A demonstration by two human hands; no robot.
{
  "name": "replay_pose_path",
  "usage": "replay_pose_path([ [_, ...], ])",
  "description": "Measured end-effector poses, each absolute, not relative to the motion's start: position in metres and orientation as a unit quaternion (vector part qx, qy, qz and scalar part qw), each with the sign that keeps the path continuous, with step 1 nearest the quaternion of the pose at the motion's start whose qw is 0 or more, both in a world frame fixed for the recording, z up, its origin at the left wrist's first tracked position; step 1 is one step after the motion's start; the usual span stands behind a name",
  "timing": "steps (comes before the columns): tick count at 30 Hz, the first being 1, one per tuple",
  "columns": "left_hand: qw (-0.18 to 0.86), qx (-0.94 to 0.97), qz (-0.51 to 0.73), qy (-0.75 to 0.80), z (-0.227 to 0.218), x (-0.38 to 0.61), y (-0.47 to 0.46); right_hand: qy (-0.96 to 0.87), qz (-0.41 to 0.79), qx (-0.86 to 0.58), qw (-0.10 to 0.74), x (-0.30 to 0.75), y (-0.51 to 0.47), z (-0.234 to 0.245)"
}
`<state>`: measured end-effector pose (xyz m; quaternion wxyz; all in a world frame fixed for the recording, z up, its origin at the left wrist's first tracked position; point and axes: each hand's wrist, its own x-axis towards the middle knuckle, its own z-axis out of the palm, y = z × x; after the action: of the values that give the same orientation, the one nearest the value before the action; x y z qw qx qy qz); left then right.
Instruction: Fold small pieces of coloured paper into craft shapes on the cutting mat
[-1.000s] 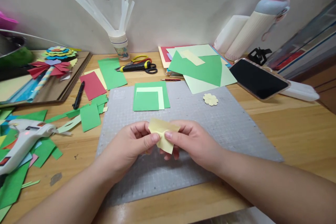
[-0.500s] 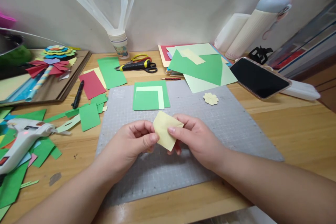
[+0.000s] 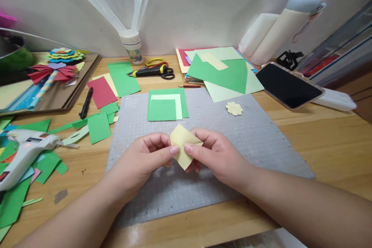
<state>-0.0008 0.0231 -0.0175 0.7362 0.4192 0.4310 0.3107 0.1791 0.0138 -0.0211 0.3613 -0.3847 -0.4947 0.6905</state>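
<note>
A small square of pale yellow paper [image 3: 183, 135], creased across its middle, is held between my two hands above the grey cutting mat [image 3: 238, 155]. My left hand [image 3: 151, 151] pinches its left side, thumb on top. From the right, my right hand [image 3: 213, 153] grips it with the thumb pressed near its centre; the other fingers are behind the paper and partly hidden. Just beyond lie stacked green and pale squares [image 3: 163, 110] on the mat. A pale yellow paper flower [image 3: 234, 108] rests on the mat to the far right of my hands.
Left of the mat are a white glue gun [image 3: 26, 151] on green scraps, a black pen [image 3: 86, 103] and a red card [image 3: 102, 92]. Behind stand scissors [image 3: 167, 73], a paper cup [image 3: 134, 52] of straws and a paper pile [image 3: 223, 73]. A phone [image 3: 289, 85] lies right.
My left thumb has slid inward over the yellow paper, close to the right thumb. The paper now shows a sharper crease and bends more; both hands stay in place.
</note>
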Motion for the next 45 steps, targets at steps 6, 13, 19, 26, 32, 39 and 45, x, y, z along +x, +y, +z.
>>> replay_pose_path([
  [6,0.729,0.424,0.307,0.441,-0.017,-0.001,0.023,-0.500,0.688,-0.380,0.364,0.180,0.014,-0.022],
  [13,0.727,0.417,0.311,0.448,-0.014,0.001,0.023,-0.499,0.687,-0.392,0.355,0.179,0.013,-0.020],
  [19,0.718,0.428,0.311,0.453,-0.014,0.001,0.023,-0.508,0.679,-0.404,0.342,0.178,0.013,-0.020],
  [26,0.667,0.479,0.299,0.487,-0.010,0.005,0.022,-0.558,0.619,-0.436,0.339,0.177,0.012,-0.020],
  [32,0.667,0.488,0.303,0.475,-0.008,0.006,0.020,-0.570,0.609,-0.448,0.322,0.177,0.012,-0.020],
  [39,0.670,0.489,0.301,0.471,-0.007,0.007,0.020,-0.583,0.602,-0.448,0.311,0.178,0.011,-0.019],
  [45,0.680,0.477,0.312,0.461,-0.008,0.006,0.020,-0.579,0.611,-0.449,0.298,0.178,0.012,-0.020],
])
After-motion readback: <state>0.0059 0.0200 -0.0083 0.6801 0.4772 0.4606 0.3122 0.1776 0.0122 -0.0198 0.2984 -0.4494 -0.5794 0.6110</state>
